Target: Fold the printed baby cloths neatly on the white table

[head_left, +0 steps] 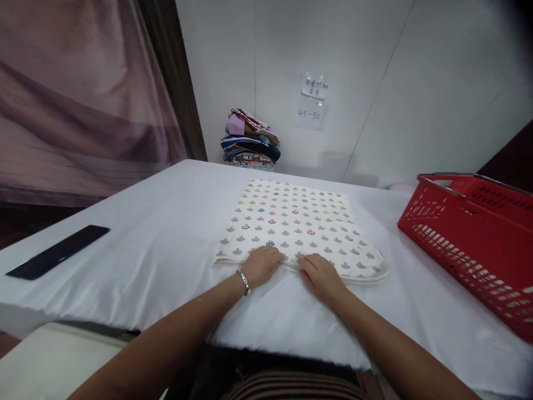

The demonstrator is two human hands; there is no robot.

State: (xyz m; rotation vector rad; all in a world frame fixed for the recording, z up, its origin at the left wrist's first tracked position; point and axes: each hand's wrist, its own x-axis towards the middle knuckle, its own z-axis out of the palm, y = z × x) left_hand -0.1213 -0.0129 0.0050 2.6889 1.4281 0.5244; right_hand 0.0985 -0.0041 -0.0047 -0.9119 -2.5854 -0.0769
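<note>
A cream cloth [291, 222], printed with grey mushroom-like shapes and a few coloured ones, lies folded in layers on the white-covered table. Its front edge is nearest to me, and the right front corner is rounded. My left hand [261, 264], with a silver bracelet at the wrist, grips that edge left of its middle, fingers closed over it. A short gap to the right, my right hand [321, 273] holds the same edge, its fingers also closed. Both thumbs are mostly hidden from view.
A red plastic basket [470, 233] with metal handles stands at the right. On the left lies a dark flat phone-like slab [60, 251]. Against the back wall rises a pile of folded clothes [251, 141]. Paper notes [312, 115] are taped above the table [158, 222].
</note>
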